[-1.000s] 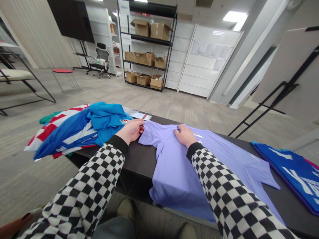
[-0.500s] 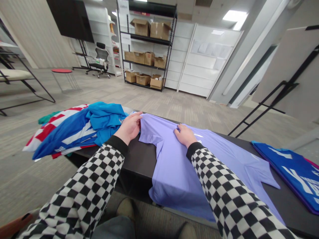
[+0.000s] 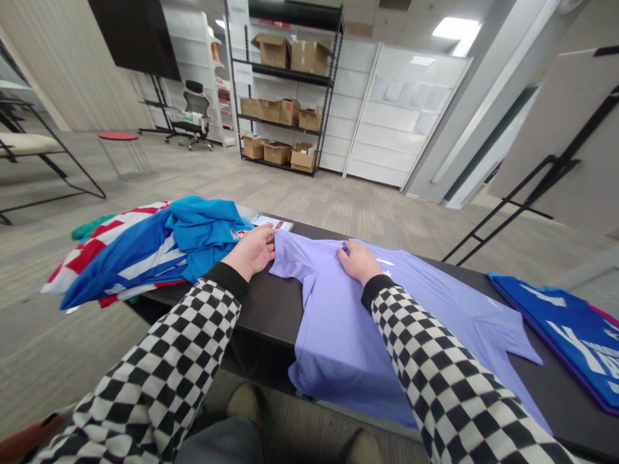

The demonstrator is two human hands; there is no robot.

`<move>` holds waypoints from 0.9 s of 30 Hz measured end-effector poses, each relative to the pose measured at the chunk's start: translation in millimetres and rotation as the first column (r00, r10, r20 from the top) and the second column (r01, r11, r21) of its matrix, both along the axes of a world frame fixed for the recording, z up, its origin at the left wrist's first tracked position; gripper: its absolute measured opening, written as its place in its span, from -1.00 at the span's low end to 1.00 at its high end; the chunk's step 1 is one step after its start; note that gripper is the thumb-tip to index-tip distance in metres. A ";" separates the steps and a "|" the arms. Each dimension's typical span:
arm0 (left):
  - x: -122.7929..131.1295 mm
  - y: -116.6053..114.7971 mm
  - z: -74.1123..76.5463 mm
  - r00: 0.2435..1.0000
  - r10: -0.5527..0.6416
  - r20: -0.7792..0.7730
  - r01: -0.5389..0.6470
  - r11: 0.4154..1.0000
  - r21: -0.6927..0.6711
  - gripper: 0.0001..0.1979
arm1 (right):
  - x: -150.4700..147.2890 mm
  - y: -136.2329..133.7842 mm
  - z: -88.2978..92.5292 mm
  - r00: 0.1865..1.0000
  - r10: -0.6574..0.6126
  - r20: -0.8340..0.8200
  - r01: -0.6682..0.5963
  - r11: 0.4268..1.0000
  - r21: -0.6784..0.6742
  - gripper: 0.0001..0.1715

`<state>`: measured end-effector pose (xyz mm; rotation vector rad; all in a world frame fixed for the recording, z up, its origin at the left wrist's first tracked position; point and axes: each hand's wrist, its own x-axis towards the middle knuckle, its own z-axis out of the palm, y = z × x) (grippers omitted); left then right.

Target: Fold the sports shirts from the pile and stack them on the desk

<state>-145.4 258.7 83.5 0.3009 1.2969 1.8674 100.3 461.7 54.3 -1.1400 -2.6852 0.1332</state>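
I see the lilac shirt (image 3: 333, 316) spread on the worktop (image 3: 275, 309). My left hand (image 3: 254, 250) has fingertips at its near-side sleeve edge, my right hand (image 3: 360, 261) lies on its collar area; I cannot tell whether either grips. The shirt's white chest print is too small to read, as is the red-marked card (image 3: 283, 225) beyond its sleeve. Right of the shirt, a folded blue jersey (image 3: 546, 322) bears big white lettering, partly legible at best.

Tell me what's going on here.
A person has a lavender shirt spread on a dark table, its lower part hanging over the near edge. The right hand rests on it; the left hand is at a sleeve's end, its grip unclear. Crumpled jerseys lie heaped at left, a folded blue jersey at right.
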 end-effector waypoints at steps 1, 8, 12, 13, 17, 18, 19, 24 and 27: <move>0.4 -0.4 0.4 1.000 -0.013 0.005 0.013 1.000 -0.017 -0.67 | 0.0 -0.3 0.2 1.000 -0.002 -0.001 0.002 1.000 -0.001 -0.29; 1.0 -2.4 4.0 0.996 -0.033 0.084 0.029 0.998 0.048 -0.74 | -0.3 0.1 0.0 1.000 -0.008 0.005 0.008 1.000 -0.019 -0.30; 5.9 -1.3 1.8 0.996 -0.080 0.038 0.076 0.993 0.090 -0.48 | -0.1 -0.7 1.2 1.000 -0.004 0.004 0.004 1.000 -0.026 -0.30; 7.9 -0.9 0.3 0.996 -0.088 0.003 0.087 0.994 0.068 -0.41 | -0.1 -0.9 1.5 1.000 -0.003 0.001 0.003 1.000 -0.025 -0.31; 14.3 1.2 -8.6 0.965 -0.181 -0.188 0.176 0.983 -0.043 -0.32 | -0.1 -1.0 1.2 1.000 0.000 -0.009 0.000 1.000 -0.020 -0.31; 14.9 1.8 -10.9 0.947 -0.183 -0.263 0.167 0.982 -0.084 -0.36 | -0.1 -0.7 0.8 1.000 -0.001 -0.008 0.001 1.000 -0.019 -0.31; 15.0 2.4 -12.8 0.920 -0.175 -0.350 0.135 0.981 -0.137 -0.41 | -0.1 -0.2 0.2 1.000 -0.001 -0.008 0.001 1.000 -0.017 -0.31; 12.2 -2.2 -13.1 0.559 -0.298 -0.774 -0.053 0.919 -0.391 -0.75 | -0.3 1.7 -1.9 1.000 -0.004 -0.012 0.004 1.000 -0.008 -0.30; 11.0 -12.4 -8.5 0.244 -0.418 -0.875 -0.048 0.896 -0.442 -0.75 | -0.4 1.4 -1.1 1.000 -0.002 -0.012 0.002 1.000 -0.012 -0.30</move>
